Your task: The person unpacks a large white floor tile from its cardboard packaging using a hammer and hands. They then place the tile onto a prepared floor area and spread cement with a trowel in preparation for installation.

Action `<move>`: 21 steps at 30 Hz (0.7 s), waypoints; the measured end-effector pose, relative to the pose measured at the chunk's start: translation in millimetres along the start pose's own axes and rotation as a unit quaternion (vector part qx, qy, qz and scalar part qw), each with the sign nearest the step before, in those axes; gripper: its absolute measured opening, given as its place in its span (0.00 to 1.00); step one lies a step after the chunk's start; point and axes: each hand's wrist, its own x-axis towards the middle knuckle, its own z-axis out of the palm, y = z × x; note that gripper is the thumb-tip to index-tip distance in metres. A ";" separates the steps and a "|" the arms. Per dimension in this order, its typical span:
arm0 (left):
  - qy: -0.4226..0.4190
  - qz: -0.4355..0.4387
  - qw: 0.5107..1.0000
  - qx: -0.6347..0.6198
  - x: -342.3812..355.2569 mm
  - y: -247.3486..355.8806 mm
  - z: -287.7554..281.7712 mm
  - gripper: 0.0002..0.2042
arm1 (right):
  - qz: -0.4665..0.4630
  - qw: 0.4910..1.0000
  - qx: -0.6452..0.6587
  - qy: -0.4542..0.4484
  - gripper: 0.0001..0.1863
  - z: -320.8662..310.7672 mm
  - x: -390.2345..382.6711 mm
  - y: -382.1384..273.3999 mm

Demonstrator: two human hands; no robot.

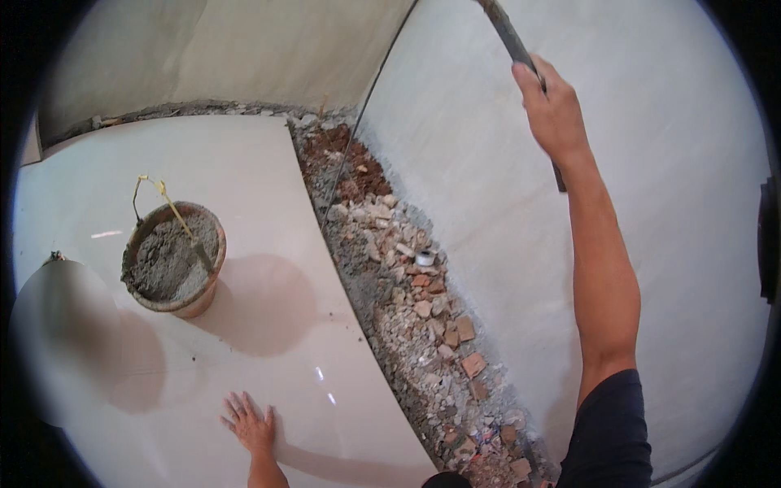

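Observation:
My left hand (pixel 250 421) lies flat with fingers spread on the glossy pale floor tiles (pixel 268 220). Raised at the upper right, my right hand (pixel 553 110) is closed round a dark handle (pixel 508 34) of a tool. Its lower end sticks out below my wrist, and its upper end is cut off by the picture's top edge, so the kind of tool does not show. Beyond my left hand stands a bucket (pixel 197 302) of grey wet mortar (pixel 172 259), its wire handle (pixel 165 191) with a yellow grip standing up.
A trench of broken brick and stone rubble (pixel 423 309) runs between the tile edge and the pale right wall (pixel 504 195). A small white roll (pixel 425 258) lies in it. A thin dark cable (pixel 368 102) comes down near the corner. A blurred round shape (pixel 69 333) is at far left.

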 end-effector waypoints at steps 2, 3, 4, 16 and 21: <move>-0.011 0.001 1.000 -0.019 1.6 -1.4 -0.6 0.39 | -0.034 0.998 -0.019 0.042 0.21 -0.5 50.5 -10.0; -0.005 0.003 1.000 -0.021 1.9 -2.6 -1.4 0.39 | -0.062 0.995 -0.034 0.067 0.21 -3.7 71.2 -15.6; -0.009 0.005 1.000 -0.029 2.5 -2.6 -2.2 0.39 | -0.046 0.994 -0.059 0.078 0.21 -9.0 87.0 -21.0; -0.018 0.011 0.998 -0.059 -1.5 3.2 -25.4 0.40 | 0.111 0.957 -0.192 -0.189 0.23 -14.3 174.4 -79.9; 0.009 0.014 1.000 -0.013 9.1 -7.8 4.6 0.40 | 0.146 0.959 -0.243 -0.017 0.23 -0.7 175.5 -63.7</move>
